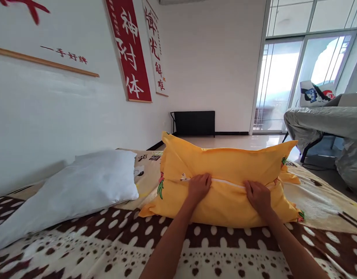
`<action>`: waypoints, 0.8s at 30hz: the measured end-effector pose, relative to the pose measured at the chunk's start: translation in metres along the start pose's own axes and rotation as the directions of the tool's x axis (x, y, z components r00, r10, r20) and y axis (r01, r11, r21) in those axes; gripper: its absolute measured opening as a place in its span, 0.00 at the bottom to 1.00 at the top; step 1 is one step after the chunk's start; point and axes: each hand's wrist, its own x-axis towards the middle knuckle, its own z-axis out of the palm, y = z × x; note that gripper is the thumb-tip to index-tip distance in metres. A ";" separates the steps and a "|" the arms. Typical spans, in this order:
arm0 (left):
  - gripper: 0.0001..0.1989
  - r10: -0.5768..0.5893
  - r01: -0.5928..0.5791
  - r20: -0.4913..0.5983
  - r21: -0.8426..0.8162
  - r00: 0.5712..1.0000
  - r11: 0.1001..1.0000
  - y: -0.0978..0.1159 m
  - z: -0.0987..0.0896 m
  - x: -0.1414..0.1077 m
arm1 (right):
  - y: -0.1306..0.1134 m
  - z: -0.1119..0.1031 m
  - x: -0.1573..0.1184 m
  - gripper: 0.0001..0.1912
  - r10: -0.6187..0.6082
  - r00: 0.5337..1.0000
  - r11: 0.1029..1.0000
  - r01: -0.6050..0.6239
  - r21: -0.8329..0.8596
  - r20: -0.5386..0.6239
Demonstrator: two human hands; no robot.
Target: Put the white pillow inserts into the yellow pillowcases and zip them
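Note:
A plump yellow pillow [225,209] with green and red printed details at its sides lies in front of me on the bed. A white zipper [229,183] runs lengthwise across the side facing me. My left hand [199,186] is closed on the pillow's fabric at the zipper line, left of the middle. Farther right, my right hand [257,195] grips the cloth at the zipper's other part, its fingers curled. The fingertips of both hands are partly hidden in the folds. To the left rests a white pillow [100,182], touched by neither hand.
Under everything spreads a patterned blanket [120,236], brown with white dots and cream. Another yellow piece [290,176] shows behind the pillow's right end. A black panel [195,123] stands by the far wall. At right is a covered table [326,116].

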 end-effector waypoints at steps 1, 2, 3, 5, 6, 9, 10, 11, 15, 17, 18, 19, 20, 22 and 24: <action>0.14 0.013 -0.013 0.000 -0.003 1.000 1.000 0.000 -0.004 0.001 | -0.002 -0.005 0.001 0.25 0.018 1.000 1.000 -0.018 0.001 0.005; 0.14 0.034 -0.034 -0.002 -0.009 0.999 0.999 -0.001 -0.010 0.000 | -0.004 -0.011 0.003 0.26 0.018 1.000 1.000 -0.018 -0.001 0.006; 0.14 0.067 -0.067 -0.007 -0.018 0.998 0.998 -0.001 -0.017 -0.003 | -0.005 -0.021 0.004 0.26 -0.002 1.000 1.000 0.002 -0.003 0.011; 0.14 0.163 -0.163 -0.020 -0.044 0.986 0.986 -0.003 -0.033 -0.013 | -0.006 -0.045 0.006 0.25 -0.101 0.993 0.995 0.101 0.004 0.056; 0.13 0.230 -0.232 -0.030 -0.055 0.973 0.971 -0.004 -0.041 -0.022 | -0.006 -0.059 0.005 0.24 -0.163 0.981 0.987 0.162 0.016 0.103; 0.10 0.475 -0.476 -0.119 0.024 0.872 0.879 -0.010 -0.061 -0.053 | -0.002 -0.098 -0.005 0.17 -0.348 0.905 0.937 0.346 0.051 0.244; 0.09 0.552 -0.545 -0.155 0.089 0.819 0.834 -0.014 -0.066 -0.065 | -0.001 -0.108 -0.011 0.14 -0.400 0.876 0.914 0.401 0.053 0.270; 0.08 0.611 -0.590 -0.190 0.159 0.768 0.791 -0.019 -0.070 -0.077 | 0.000 -0.116 -0.018 0.12 -0.445 0.847 0.891 0.450 0.053 0.291; 0.11 0.580 -0.481 -0.355 0.333 0.733 0.811 -0.046 -0.084 -0.112 | -0.002 -0.129 -0.040 0.04 -0.559 0.765 0.812 0.583 0.026 0.321; 0.11 0.464 -0.346 -0.435 0.324 0.772 0.880 -0.055 -0.090 -0.117 | -0.007 -0.130 -0.041 0.09 -0.605 0.758 0.775 0.630 -0.035 0.246; 0.10 0.385 -0.286 -0.476 0.269 0.791 0.920 -0.056 -0.093 -0.116 | -0.010 -0.130 -0.037 0.11 -0.631 0.754 0.757 0.650 -0.069 0.182; 0.10 0.287 -0.223 -0.521 0.183 0.804 0.957 -0.056 -0.096 -0.111 | -0.014 -0.130 -0.031 0.11 -0.650 0.753 0.746 0.658 -0.099 0.104; 0.09 0.181 -0.163 -0.563 0.081 0.806 0.983 -0.053 -0.099 -0.104 | -0.019 -0.131 -0.023 0.11 -0.657 0.753 0.746 0.655 -0.120 0.022; 0.10 -0.050 -0.024 -0.624 -0.109 0.780 0.994 -0.042 -0.106 -0.084 | -0.027 -0.133 -0.003 0.11 -0.607 0.780 0.795 0.591 -0.138 -0.154; 0.12 -0.191 0.076 -0.661 -0.200 0.726 0.977 -0.028 -0.117 -0.062 | -0.035 -0.138 0.013 0.13 -0.520 0.811 0.854 0.502 -0.139 -0.266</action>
